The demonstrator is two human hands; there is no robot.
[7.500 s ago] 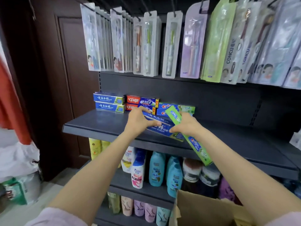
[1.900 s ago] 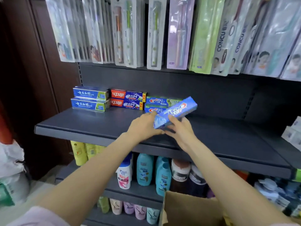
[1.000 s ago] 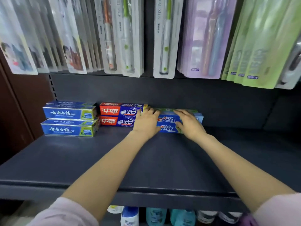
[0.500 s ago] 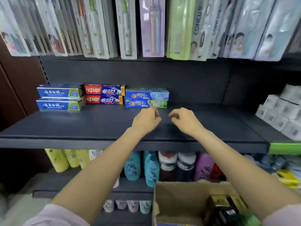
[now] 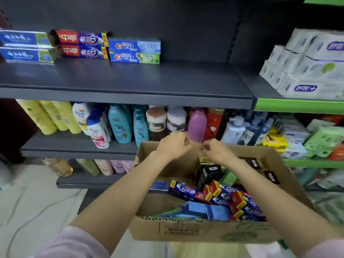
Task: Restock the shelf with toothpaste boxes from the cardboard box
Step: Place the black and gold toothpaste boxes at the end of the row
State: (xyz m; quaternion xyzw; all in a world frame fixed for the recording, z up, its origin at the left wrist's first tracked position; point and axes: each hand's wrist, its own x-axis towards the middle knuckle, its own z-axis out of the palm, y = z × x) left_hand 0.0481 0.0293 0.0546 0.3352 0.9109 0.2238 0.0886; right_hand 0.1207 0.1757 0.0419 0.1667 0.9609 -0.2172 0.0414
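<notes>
The dark grey shelf [image 5: 130, 84] carries three short stacks of toothpaste boxes at its back left: blue-green boxes [image 5: 26, 46], red-blue boxes [image 5: 81, 44] and two Crest boxes [image 5: 135, 51]. Below, the open cardboard box [image 5: 202, 232] holds several loose toothpaste boxes [image 5: 223, 200] in blue, red and black. My left hand [image 5: 172, 145] and my right hand [image 5: 216, 150] hover side by side over the far end of the cardboard box. Their fingers hang loosely curled, and neither hand holds anything.
Shampoo and lotion bottles [image 5: 119, 123] fill the shelf under the toothpaste shelf. White tissue packs [image 5: 307, 69] sit on a green-edged shelf at the right. Pale tiled floor [image 5: 33, 205] lies at the lower left.
Both hands have left the Crest stack on the shelf and dropped down to above the cardboard box. The view has tilted downward with them.
</notes>
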